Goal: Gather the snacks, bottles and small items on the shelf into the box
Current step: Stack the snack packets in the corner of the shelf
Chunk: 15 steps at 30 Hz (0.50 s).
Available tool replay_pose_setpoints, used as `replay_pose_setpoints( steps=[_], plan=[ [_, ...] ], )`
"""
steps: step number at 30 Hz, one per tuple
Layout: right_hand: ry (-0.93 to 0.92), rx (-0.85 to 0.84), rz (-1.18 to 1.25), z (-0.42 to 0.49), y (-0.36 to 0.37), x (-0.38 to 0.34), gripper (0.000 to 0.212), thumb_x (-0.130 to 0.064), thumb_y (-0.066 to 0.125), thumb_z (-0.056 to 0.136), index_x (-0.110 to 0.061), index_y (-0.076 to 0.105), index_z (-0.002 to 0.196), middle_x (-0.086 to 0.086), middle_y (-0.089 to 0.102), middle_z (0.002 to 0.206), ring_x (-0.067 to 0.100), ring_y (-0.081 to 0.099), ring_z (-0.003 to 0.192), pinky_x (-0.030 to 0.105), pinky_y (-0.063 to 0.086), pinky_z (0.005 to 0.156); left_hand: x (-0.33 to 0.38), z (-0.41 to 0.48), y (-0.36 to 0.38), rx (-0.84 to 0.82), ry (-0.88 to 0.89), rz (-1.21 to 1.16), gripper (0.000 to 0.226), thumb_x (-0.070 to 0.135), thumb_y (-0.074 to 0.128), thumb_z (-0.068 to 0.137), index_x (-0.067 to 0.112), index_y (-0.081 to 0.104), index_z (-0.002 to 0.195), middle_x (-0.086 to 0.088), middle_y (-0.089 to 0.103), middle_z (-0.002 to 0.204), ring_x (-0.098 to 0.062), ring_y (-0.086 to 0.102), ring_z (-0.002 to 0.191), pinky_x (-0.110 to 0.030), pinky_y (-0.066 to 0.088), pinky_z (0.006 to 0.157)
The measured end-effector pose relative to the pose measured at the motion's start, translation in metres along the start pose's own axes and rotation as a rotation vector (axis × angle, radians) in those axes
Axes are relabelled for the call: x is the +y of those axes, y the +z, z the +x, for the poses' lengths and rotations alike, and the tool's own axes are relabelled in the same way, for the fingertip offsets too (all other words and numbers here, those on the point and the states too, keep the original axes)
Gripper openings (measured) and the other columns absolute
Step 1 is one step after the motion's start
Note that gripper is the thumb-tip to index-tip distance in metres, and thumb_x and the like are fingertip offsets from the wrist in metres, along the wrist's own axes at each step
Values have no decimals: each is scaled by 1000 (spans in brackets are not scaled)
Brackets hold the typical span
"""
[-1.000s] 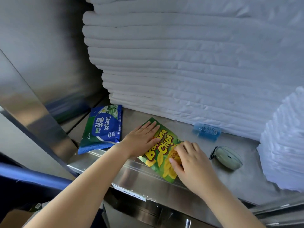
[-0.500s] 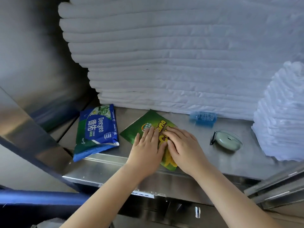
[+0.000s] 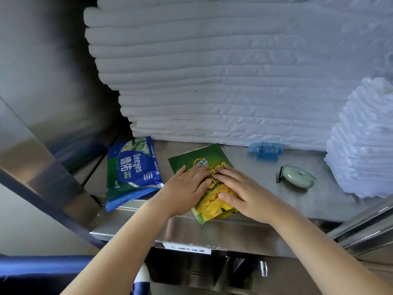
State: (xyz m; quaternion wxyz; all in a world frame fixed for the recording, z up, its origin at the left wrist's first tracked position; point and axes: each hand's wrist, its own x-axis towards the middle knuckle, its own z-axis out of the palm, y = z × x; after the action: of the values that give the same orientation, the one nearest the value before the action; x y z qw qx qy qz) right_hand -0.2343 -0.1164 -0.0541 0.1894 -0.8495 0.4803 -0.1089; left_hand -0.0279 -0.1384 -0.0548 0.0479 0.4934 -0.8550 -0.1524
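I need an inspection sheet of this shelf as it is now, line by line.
Surface: metal shelf, bare steel.
Job's things: chips bag, overhanging the front edge; wipes pack left of it; small blue bottle by the linen; pale green case at right; box not in view.
Clutter: nothing seen.
Grippers: left hand and right hand flat on the chips bag, fingers straight.
Cables: nothing seen.
Surroundings: folded white linen stacked behind; white pile at right.

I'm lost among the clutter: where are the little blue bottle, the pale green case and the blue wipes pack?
blue bottle (image 3: 265, 149): head view, middle of its label.
pale green case (image 3: 298, 177): head view, centre of its top.
blue wipes pack (image 3: 133, 169): head view, printed front.
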Motion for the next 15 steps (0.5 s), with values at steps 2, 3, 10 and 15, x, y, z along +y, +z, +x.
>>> replay_pose_setpoints(
  steps=[2,3,10,15],
  plan=[
    [49,55,16,-1,8,-5,72,-64,15,86,-28,29,147,-12,20,156,-4,2,142,17,3,114,10,1,7,23,-61,39,51,41,17,101,22,20,147,4,13,157,-10,5,143,-33,1,115],
    [75,80,5,-1,13,-9,73,-64,12,86,-28,28,148,-13,20,156,-5,1,141,15,2,113,16,1,11,42,-95,58,52,40,16,101,19,18,148,2,12,157,-13,5,144,-33,2,115],
    [234,142,-183,9,32,-36,60,-45,10,100,-14,17,151,0,15,158,11,4,146,21,-1,114,6,2,7,-4,-104,40,51,35,15,102,19,9,150,3,6,158,-11,1,144,-31,2,117],
    [298,119,-286,26,31,-45,62,-45,9,100,-11,17,150,6,19,157,18,13,145,31,15,116,-5,12,-4,-99,-83,85,50,31,14,102,18,4,150,1,1,158,-13,-2,144,-30,0,115]
  ],
)
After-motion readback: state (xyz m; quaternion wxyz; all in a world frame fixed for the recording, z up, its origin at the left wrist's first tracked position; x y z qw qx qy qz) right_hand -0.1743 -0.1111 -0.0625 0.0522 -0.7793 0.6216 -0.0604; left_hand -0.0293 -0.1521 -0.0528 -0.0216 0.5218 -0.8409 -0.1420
